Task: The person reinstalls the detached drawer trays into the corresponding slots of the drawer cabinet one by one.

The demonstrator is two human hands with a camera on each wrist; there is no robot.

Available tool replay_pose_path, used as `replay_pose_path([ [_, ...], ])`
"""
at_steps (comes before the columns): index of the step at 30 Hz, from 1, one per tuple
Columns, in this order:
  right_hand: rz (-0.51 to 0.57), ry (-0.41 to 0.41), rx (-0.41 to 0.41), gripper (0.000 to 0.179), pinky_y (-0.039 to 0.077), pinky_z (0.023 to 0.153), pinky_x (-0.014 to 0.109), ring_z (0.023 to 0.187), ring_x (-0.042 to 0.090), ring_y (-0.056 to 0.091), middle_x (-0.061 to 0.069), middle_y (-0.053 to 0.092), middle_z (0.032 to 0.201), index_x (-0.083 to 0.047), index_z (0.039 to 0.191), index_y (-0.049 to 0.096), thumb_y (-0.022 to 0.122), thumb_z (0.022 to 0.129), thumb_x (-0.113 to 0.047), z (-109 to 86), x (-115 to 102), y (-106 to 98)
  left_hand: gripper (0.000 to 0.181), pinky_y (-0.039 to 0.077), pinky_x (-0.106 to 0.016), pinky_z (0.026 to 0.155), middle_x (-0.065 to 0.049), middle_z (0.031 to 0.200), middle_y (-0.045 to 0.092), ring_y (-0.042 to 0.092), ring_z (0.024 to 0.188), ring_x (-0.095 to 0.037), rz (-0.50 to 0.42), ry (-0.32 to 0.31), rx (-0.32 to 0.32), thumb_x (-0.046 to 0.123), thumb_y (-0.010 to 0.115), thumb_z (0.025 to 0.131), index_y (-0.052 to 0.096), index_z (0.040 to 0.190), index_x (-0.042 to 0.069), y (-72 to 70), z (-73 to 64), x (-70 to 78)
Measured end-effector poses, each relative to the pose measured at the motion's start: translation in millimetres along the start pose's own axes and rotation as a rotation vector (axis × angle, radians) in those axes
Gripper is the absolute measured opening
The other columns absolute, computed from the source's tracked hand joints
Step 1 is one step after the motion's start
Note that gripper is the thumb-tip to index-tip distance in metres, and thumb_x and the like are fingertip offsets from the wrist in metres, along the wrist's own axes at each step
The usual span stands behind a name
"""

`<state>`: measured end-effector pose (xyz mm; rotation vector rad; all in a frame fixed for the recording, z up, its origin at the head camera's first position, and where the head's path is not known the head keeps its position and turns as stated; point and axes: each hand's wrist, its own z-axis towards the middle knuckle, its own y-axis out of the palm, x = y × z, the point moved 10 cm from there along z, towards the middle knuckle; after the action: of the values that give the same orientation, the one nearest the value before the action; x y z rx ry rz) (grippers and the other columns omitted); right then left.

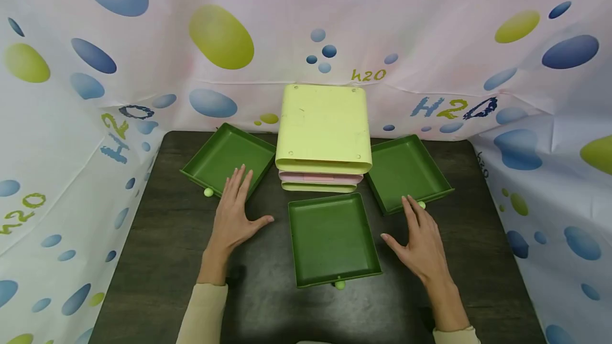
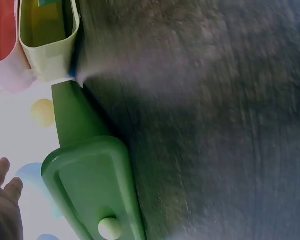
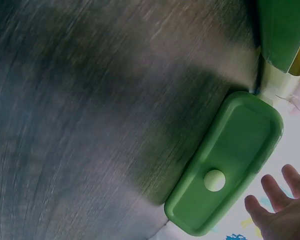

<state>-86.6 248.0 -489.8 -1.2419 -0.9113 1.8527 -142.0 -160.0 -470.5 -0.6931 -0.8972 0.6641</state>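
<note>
Three trays lie on the counter: left of, right of and in front of the cabinet. The left hand and right hand, both released, are near the side trays.

We see the head view bright, with soft sheen on the tabletop; both wrist views look dimmer, hazy, shadowed beside the drawers.

Screened-off booth, H2O-printed curtains, dark tabletop
</note>
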Motion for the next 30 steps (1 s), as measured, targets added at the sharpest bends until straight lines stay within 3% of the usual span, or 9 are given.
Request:
replay_pose_path([
  [9, 0.012, -0.014, 0.018, 0.094, 0.03, 0.101, 0.067, 0.129, 0.05, 0.041, 0.022, 0.039, 0.151, -0.012, 0.158, 0.029, 0.062, 0.088, -0.066, -0.3, -3.7, 0.9, 0.111, 0.016, -0.057, 0.117, -0.019, 0.161, 0.024, 0.02, 0.147, -0.044, -0.06, 0.028, 0.021, 0.083, 0.053, 0.08, 0.025, 0.159, 0.009, 5.2, 9.1, 11.1],
  [18, -0.023, -0.042, 0.013, 0.093, 0.035, 0.086, 0.056, 0.107, 0.041, 0.054, 0.021, 0.058, 0.128, -0.016, 0.156, 0.036, 0.078, 0.08, -0.05, -3.8, -17.2, 8.8, 0.109, 0.027, -0.063, 0.11, -0.012, 0.163, 0.021, 0.018, 0.149, -0.035, -0.148, 0.004, 0.025, 0.084, 0.05, 0.08, 0.025, 0.159, 0.013, 10.9, 20.0, 23.2],
  [30, -0.016, -0.039, -0.029, 0.093, 0.037, 0.083, 0.051, 0.11, 0.037, 0.056, 0.018, 0.059, 0.128, -0.019, 0.157, 0.034, 0.079, 0.08, -0.048, -3.3, -25.4, 23.0, 0.109, 0.032, -0.062, 0.108, -0.005, 0.165, 0.017, 0.024, 0.148, -0.029, -0.295, -0.016, -0.007, 0.083, 0.051, 0.079, 0.021, 0.16, 0.016, 16.5, 29.2, 30.8],
])
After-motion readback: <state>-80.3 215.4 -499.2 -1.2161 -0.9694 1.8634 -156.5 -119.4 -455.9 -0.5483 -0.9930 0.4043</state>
